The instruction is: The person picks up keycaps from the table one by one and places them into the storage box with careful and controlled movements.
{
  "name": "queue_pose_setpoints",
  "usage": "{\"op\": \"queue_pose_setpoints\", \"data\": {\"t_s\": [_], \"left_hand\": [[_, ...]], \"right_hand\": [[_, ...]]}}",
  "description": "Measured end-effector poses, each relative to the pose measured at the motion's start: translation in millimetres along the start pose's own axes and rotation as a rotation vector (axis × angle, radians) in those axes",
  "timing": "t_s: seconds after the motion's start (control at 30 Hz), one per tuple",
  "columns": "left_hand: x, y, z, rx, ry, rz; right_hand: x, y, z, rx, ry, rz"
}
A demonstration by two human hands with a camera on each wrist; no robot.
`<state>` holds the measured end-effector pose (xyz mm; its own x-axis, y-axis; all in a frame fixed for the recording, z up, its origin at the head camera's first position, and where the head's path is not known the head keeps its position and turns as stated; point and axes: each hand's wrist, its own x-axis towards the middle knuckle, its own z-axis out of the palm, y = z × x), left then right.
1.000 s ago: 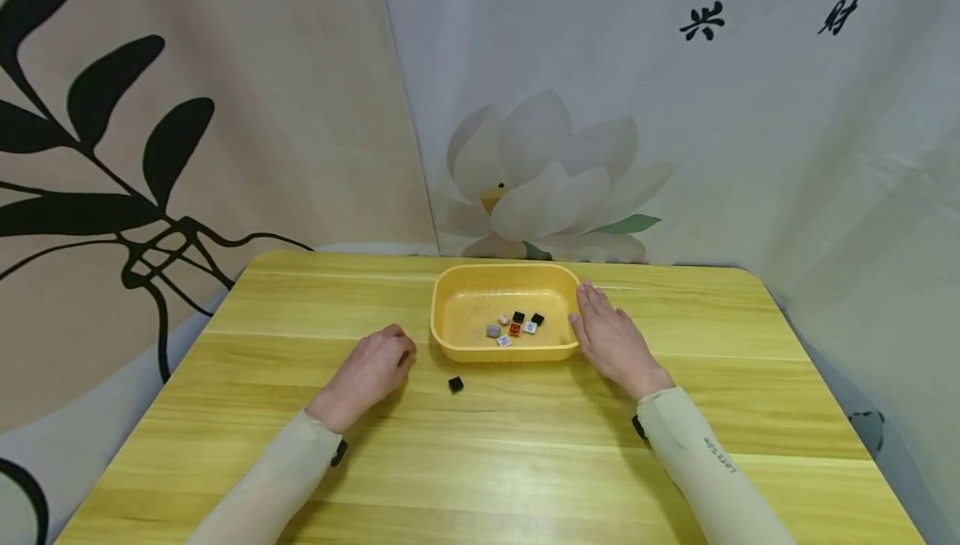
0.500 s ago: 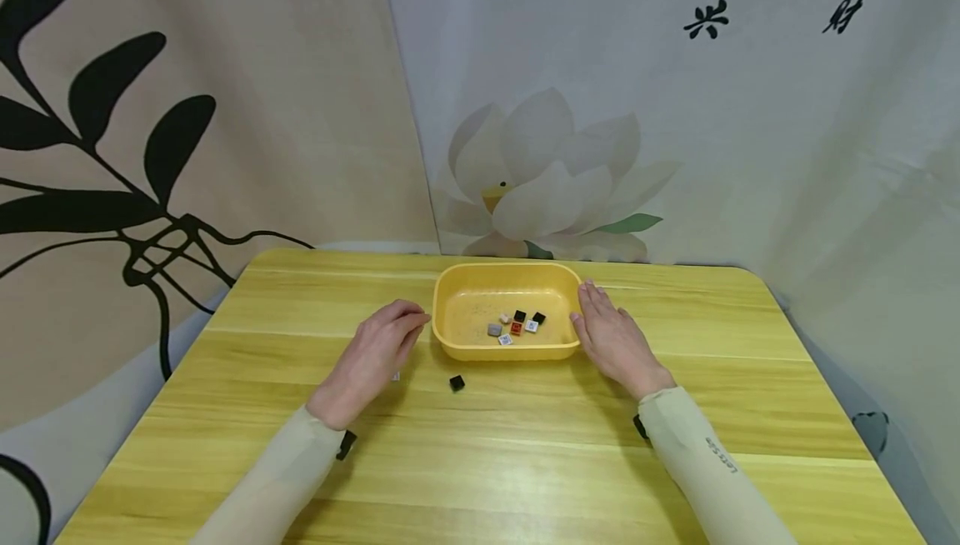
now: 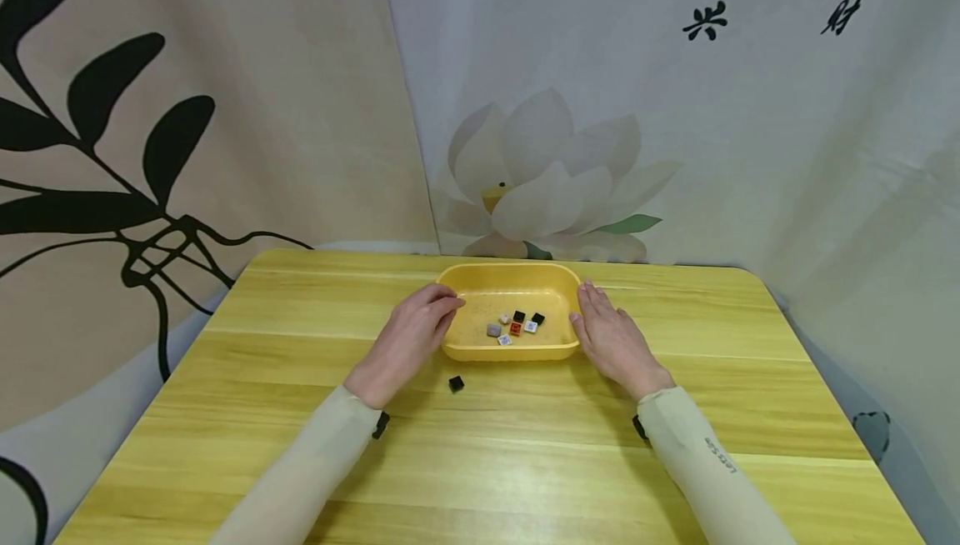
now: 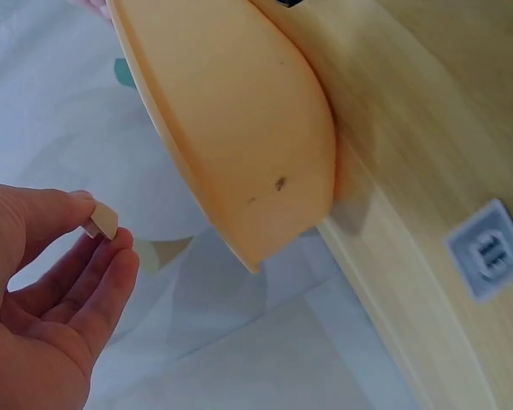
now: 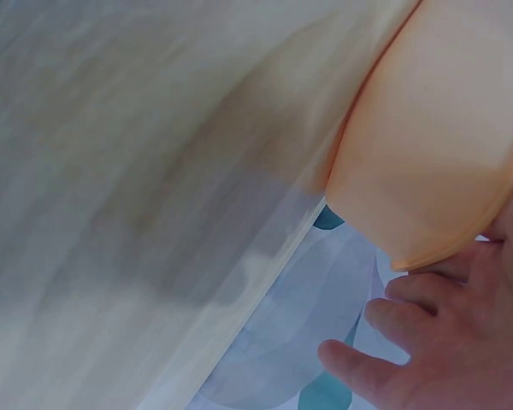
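My left hand is over the left rim of a yellow plastic tray. Its thumb and fingertips pinch a small beige block, which shows clearly in the left wrist view. On the right, my right hand rests against the tray's end wall with its fingers extended. Several small blocks lie loose on the tray floor, among them a red block, a grey block and a black block.
A black block lies on the wooden table in front of the tray. Another, a light grey square block with a dark marking, is on the tabletop in the left wrist view. Printed cloth hangs behind the table.
My left hand has come up from the table left of the tray, moving away from me and rightward to the tray's rim. My right hand has stayed in place.
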<state>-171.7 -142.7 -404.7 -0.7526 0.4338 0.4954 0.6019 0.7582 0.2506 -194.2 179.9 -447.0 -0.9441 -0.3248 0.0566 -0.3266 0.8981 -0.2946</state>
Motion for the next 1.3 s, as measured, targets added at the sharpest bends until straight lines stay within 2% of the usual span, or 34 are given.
{"op": "queue_pose_setpoints", "data": {"t_s": [0.3, 0.83, 1.1, 1.3], "left_hand": [[19.2, 3.7, 11.5, 0.022, -0.027, 0.015], [34.4, 7.0, 32.3, 0.039, -0.144, -0.018], [41.2, 3.9, 45.4, 0.045, -0.244, -0.093], [44.6, 2.9, 51.3, 0.050, -0.294, -0.128]], "right_hand": [[-0.1, 0.2, -0.2, -0.004, 0.001, 0.001], [-0.8, 0.8, -0.3, -0.002, 0.001, 0.000], [-0.5, 1.4, -0.7, 0.001, 0.003, -0.002], [0.0, 1.1, -0.2, 0.000, 0.005, -0.002]]}}
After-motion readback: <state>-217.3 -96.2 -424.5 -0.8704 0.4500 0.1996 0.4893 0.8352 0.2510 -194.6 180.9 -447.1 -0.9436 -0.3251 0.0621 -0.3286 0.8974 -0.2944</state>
